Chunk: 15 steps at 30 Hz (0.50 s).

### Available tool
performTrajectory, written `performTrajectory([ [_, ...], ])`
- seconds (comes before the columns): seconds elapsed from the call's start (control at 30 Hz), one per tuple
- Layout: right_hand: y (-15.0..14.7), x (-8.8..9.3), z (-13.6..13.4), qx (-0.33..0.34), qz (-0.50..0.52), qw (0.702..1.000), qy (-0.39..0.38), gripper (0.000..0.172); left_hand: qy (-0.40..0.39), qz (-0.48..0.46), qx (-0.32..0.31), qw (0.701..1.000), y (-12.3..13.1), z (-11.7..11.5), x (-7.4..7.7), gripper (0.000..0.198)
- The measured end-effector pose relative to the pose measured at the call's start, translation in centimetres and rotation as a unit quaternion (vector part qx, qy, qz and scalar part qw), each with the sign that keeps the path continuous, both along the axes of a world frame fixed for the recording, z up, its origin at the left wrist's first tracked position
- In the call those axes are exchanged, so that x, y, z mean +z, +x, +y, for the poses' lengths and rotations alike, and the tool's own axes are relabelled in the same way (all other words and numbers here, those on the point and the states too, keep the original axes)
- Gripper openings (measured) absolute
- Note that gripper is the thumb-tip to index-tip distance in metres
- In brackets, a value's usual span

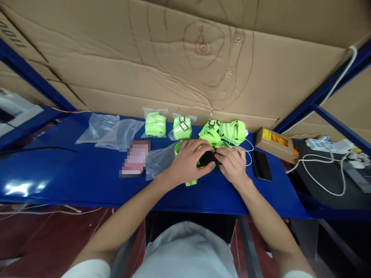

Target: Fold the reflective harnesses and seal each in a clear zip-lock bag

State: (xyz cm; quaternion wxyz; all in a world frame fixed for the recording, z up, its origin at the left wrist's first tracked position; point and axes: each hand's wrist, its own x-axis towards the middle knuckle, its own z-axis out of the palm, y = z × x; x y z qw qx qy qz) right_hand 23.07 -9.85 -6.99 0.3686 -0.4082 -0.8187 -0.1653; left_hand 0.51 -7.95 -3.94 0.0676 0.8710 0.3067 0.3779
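Both hands meet over a black piece (206, 158) on a neon-yellow reflective strap (191, 183) near the middle of the blue table. My left hand (191, 160) curls round the black piece from the left, thumb along its near side. My right hand (232, 162) has its fingers bent against the right end of the same piece. What exactly the piece is stays partly hidden under the fingers. Behind the hands lies a loose heap of neon-yellow reflective straps (236, 131). A clear plastic bag (159, 159) lies flat just left of my left hand.
Two bagged neon strap bundles (155, 124) stand at the back. Clear bags (116, 131) lie farther left, behind a phone with a lit, blurred screen (136, 158). To the right are a dark phone (261, 165), a cardboard box (274, 142) with orange contents and white cables (321, 158). Cardboard (174, 77) walls the back.
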Motion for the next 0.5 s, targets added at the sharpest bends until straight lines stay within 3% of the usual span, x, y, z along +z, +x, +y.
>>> performTrajectory([
  [0.13, -0.5, 0.3, -0.1, 0.020, -0.006, 0.999, 0.043, 0.023, -0.004, 0.000, -0.015, 1.000, 0.3, 0.2, -0.6, 0.027],
  [0.33, -0.8, 1.1, -0.1, 0.030, -0.052, 0.993, 0.102, 0.020, -0.130, -0.077, -0.091, 0.984, -0.1, 0.6, -0.3, 0.028],
  [0.5, -0.7, 1.5, 0.2, 0.045, -0.075, 0.987, 0.133, 0.019, -0.099, -0.050, -0.011, 0.994, 0.9, -0.1, 0.0, 0.021],
])
